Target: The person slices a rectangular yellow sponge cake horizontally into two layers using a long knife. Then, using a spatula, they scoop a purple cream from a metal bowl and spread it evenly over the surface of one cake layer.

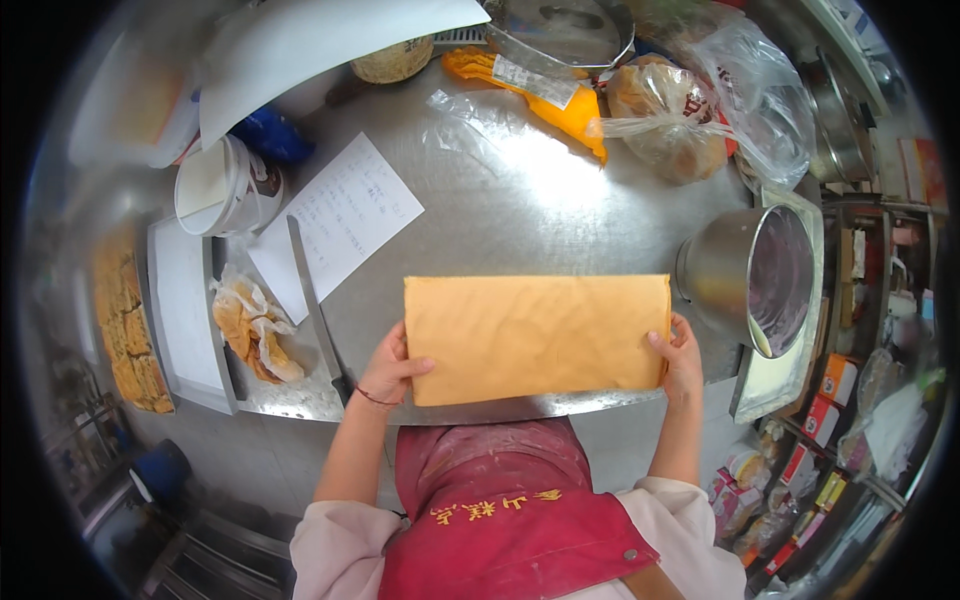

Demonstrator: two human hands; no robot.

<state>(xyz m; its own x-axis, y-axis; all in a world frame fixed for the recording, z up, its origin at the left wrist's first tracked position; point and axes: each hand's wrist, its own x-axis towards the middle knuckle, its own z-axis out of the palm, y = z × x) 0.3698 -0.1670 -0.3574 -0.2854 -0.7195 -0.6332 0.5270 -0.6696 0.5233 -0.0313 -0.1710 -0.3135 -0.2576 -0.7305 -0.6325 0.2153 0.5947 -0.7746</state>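
A flat, rectangular, golden-yellow slab or sheet (pixel 536 337), whose exact material I cannot tell, spans the space between my hands above the front edge of the steel table (pixel 480 202). My left hand (pixel 394 367) grips its left end, thumb on top. At the right end, my right hand (pixel 677 352) holds it the same way, fingers behind the edge. A long knife (pixel 311 292) with a black handle lies left of my left hand, its blade partly over a handwritten paper sheet (pixel 345 210).
Left are a plastic bag with brown contents (pixel 251 322), a white tub (pixel 225 187), a metal tray (pixel 191 307) and yellow cake pieces (pixel 131 337). Right, a steel pot (pixel 720 270) with purple residue rests by a tray (pixel 780 390). Behind lie an orange bag (pixel 562 112) and bagged food (pixel 660 120).
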